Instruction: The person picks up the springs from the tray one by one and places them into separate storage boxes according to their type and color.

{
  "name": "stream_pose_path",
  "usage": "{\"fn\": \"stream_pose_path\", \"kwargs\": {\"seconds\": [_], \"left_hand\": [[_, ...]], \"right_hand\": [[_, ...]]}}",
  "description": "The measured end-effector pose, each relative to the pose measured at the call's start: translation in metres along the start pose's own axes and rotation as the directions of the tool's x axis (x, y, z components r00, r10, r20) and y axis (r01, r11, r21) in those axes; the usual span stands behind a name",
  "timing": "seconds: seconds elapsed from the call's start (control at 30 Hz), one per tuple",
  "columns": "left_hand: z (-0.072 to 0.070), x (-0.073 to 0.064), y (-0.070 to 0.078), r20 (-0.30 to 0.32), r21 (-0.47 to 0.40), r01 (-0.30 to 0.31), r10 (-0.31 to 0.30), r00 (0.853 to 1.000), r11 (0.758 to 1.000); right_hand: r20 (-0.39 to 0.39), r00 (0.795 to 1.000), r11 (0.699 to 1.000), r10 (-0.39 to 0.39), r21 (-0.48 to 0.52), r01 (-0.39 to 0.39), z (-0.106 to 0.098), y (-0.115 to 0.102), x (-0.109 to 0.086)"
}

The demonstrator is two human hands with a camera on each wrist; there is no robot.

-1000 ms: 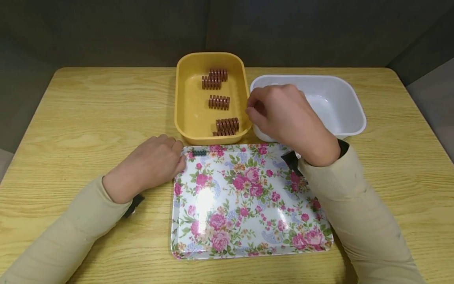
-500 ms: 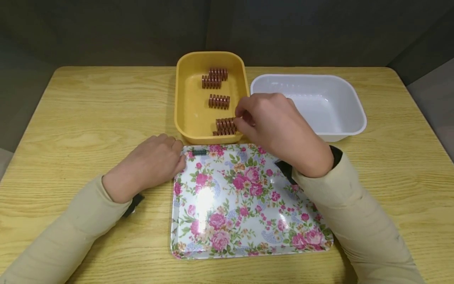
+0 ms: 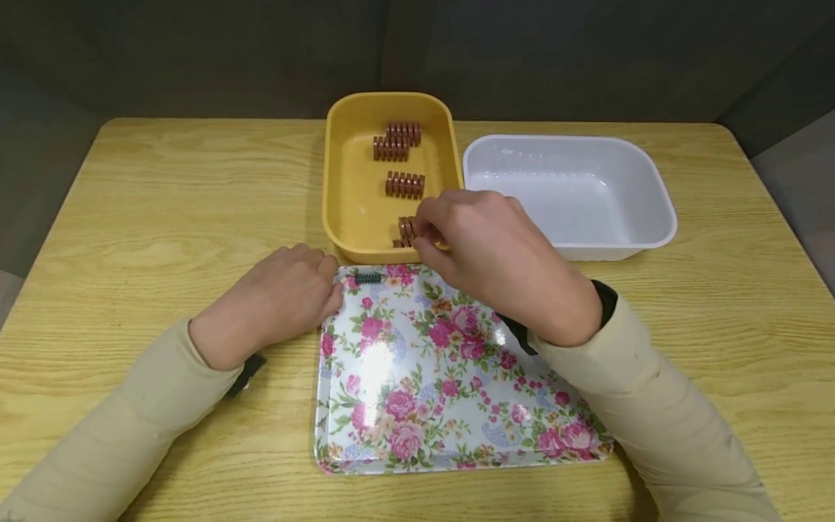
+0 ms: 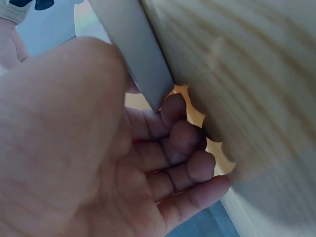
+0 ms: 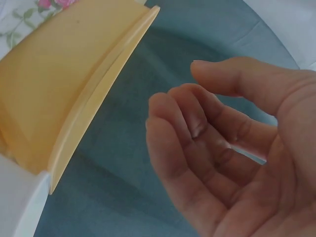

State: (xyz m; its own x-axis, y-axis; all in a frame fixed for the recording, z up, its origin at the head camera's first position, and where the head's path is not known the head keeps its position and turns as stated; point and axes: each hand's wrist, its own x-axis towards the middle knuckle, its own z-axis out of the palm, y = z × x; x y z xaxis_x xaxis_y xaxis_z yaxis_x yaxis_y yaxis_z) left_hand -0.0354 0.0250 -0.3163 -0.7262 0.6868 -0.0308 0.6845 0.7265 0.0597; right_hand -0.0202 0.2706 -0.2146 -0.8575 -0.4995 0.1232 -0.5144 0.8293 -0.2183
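Observation:
My left hand (image 3: pixel 277 297) holds the far left corner of a floral tray (image 3: pixel 470 406). In the left wrist view, its fingers curl at the tray's grey-looking edge (image 4: pixel 133 49). A small dark green coil spring (image 3: pixel 368 278) lies on the tray near that corner. My right hand (image 3: pixel 496 254) hovers over the near right corner of a yellow container (image 3: pixel 329 181), partly hiding the brown springs there. The right wrist view shows its fingers (image 5: pixel 168 153) loosely bent, thumb apart, nothing between them. Several thick brown coil springs (image 3: pixel 405 185) lie in the container.
A white container (image 3: pixel 580 206) stands right of the yellow one, close beside it. Both sit behind the tray on a wood-grain table (image 3: pixel 183 181). A dark partition (image 3: pixel 228 58) rises behind the table's far edge.
My right hand has moved left and toward me, from between the two containers to over the brown springs in the yellow container's near right corner. The left hand has stayed at the tray.

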Motion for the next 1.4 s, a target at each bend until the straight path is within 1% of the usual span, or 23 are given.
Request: {"fn": "stream_pose_path", "kwargs": {"seconds": [0.27,0.57,0.63,0.8,0.97,1.07,1.23,1.4], "left_hand": [[-0.001,0.001,0.000,0.010,0.000,0.004,-0.004,1.000,1.000],[0.000,0.001,0.000,0.010,0.000,0.008,-0.008,1.000,1.000],[0.000,0.001,0.000,0.015,0.003,0.010,-0.010,1.000,1.000],[-0.001,0.001,0.001,0.035,0.005,0.018,-0.018,0.999,1.000],[0.000,0.001,0.001,0.026,0.010,0.016,-0.016,1.000,1.000],[0.000,0.001,0.001,0.013,0.016,0.014,-0.014,1.000,1.000],[0.001,0.001,0.000,0.008,0.018,0.012,-0.012,1.000,1.000],[0.001,0.001,0.000,0.001,0.027,0.005,-0.005,1.000,1.000]], "right_hand": [[-0.005,0.998,0.998,-0.064,-0.019,0.064,0.006,-0.008,-0.005],[0.008,0.990,0.989,-0.143,-0.026,0.143,0.016,-0.016,-0.006],[0.009,0.987,0.986,-0.162,-0.045,0.162,0.019,-0.018,-0.006],[0.020,0.984,0.981,-0.177,-0.076,0.178,0.024,-0.021,-0.006],[0.048,0.979,0.980,-0.196,-0.036,0.198,0.029,-0.024,-0.005],[0.055,0.971,0.972,-0.232,-0.022,0.234,0.034,-0.024,-0.004],[0.050,0.958,0.958,-0.283,-0.022,0.285,0.045,-0.025,-0.003],[0.058,0.952,0.953,-0.299,-0.021,0.301,0.055,-0.025,-0.001]]}}
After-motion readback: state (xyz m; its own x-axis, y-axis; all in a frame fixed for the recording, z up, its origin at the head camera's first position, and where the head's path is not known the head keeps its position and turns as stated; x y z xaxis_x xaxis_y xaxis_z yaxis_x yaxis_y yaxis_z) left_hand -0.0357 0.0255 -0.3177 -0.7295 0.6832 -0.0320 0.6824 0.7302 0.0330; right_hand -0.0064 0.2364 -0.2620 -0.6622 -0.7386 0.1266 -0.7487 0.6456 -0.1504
